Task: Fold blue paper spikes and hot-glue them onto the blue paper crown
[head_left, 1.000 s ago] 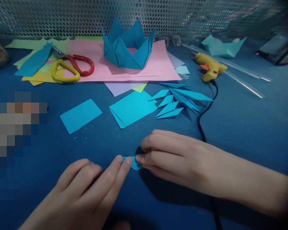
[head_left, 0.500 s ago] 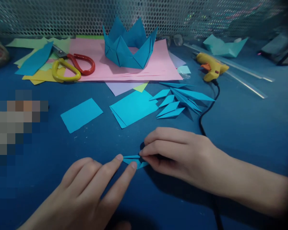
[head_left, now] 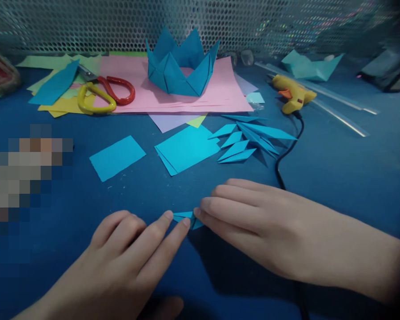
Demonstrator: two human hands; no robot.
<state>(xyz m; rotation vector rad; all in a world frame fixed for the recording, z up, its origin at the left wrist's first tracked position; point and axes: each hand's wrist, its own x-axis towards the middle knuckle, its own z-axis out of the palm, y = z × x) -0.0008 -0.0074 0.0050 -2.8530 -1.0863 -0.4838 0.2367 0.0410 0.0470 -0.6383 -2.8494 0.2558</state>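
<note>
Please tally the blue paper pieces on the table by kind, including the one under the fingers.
Folded crown: 1
Flat rectangle: 1
Stack of squares: 1
Pile of pointed folded pieces: 1
Small piece pressed by left hand and right hand: 1
Total: 5

Craft desk, hobby setup: blue tabletop (head_left: 336,178) with coloured paper sheets (head_left: 186,95), scissors (head_left: 102,91), hot glue gun (head_left: 291,93), folded paper crown (head_left: 182,66), perforated metal screen (head_left: 86,22) behind.
</note>
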